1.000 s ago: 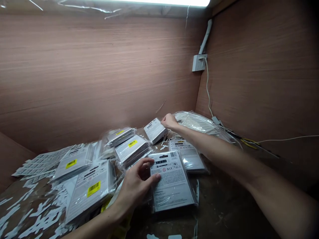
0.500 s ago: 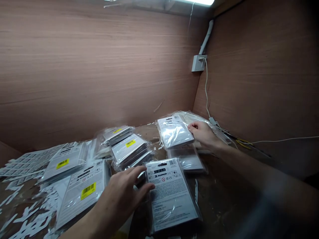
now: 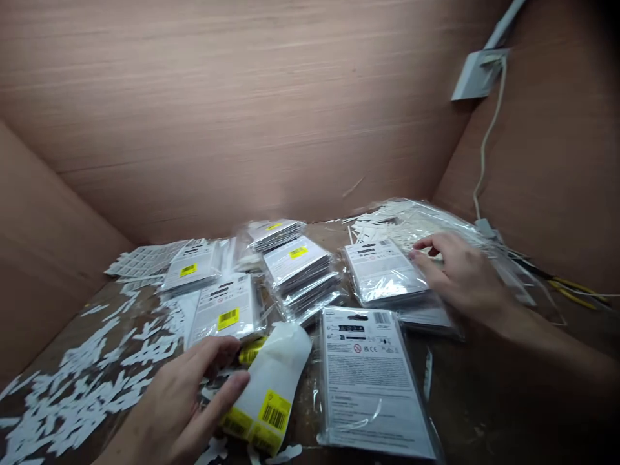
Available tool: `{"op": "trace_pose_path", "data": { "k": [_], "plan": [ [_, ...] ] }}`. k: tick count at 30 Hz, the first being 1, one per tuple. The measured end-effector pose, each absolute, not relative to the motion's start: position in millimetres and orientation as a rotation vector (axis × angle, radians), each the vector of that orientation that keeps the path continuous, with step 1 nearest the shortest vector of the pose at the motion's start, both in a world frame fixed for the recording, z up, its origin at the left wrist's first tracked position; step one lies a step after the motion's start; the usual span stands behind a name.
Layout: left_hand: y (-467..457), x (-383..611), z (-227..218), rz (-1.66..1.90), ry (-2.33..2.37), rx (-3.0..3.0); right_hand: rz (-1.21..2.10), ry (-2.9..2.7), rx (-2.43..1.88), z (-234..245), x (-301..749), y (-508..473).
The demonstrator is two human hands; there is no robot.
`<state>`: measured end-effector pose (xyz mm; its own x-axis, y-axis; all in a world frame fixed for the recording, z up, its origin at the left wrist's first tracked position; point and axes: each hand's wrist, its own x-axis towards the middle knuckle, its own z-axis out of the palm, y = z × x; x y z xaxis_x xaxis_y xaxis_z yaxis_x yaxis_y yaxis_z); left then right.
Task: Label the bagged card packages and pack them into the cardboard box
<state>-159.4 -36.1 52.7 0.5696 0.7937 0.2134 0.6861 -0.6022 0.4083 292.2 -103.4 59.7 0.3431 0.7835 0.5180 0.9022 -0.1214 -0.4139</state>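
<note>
My left hand (image 3: 186,400) is closed on a curled white sheet of yellow barcode stickers (image 3: 271,387) at the near edge of the bench. My right hand (image 3: 460,274) rests with fingers bent on the right side of a stack of grey product packs in clear plastic (image 3: 385,274). Between the hands lies a single flat pack (image 3: 371,381), printed side up. Further bundles of packs with yellow labels sit left of centre (image 3: 300,271), (image 3: 225,310), (image 3: 194,268).
Torn white label backing (image 3: 82,387) litters the bench at the left. A clear bag of white strips (image 3: 411,223) lies at the back right. Brown wooden walls close in three sides. A white socket (image 3: 477,74) and cable (image 3: 487,148) hang in the right corner, with wires (image 3: 571,287) below.
My right hand carried a pack stack from the back and set it down on another at centre right. My left hand left the flat pack and took up the sticker sheet. The camera tilted down.
</note>
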Motion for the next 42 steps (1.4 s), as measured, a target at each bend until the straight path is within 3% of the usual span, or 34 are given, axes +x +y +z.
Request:
{"op": "trace_pose_path", "data": {
  "k": [2, 7, 12, 17, 22, 28, 42],
  "plan": [
    [-48, -163, 37, 0.622, 1.249, 2.530, -0.268, -1.716, -1.704, 69, 258, -104],
    [-60, -154, 19, 0.670, 1.183, 2.406, 0.179, -2.355, -1.200, 80, 157, -102],
    [-49, -144, 26, 0.711, 1.095, 2.053, 0.411, -2.435, -0.940, 63, 110, -84],
    [-42, -142, 25, 0.831, 0.994, 1.948, 0.558, -2.137, -1.079, 39, 102, -77],
    [-38, -137, 33, 0.987, 1.006, 2.276, 0.741, -1.865, -1.146, 37, 100, -82],
    [-30, -122, 44, 1.115, 0.721, 2.404, 0.708, -1.803, -1.097, 38, 101, -81],
    [-9, -106, 63, 0.574, 0.908, 2.169, 0.547, -1.894, -1.331, 30, 103, -79]
  ]
}}
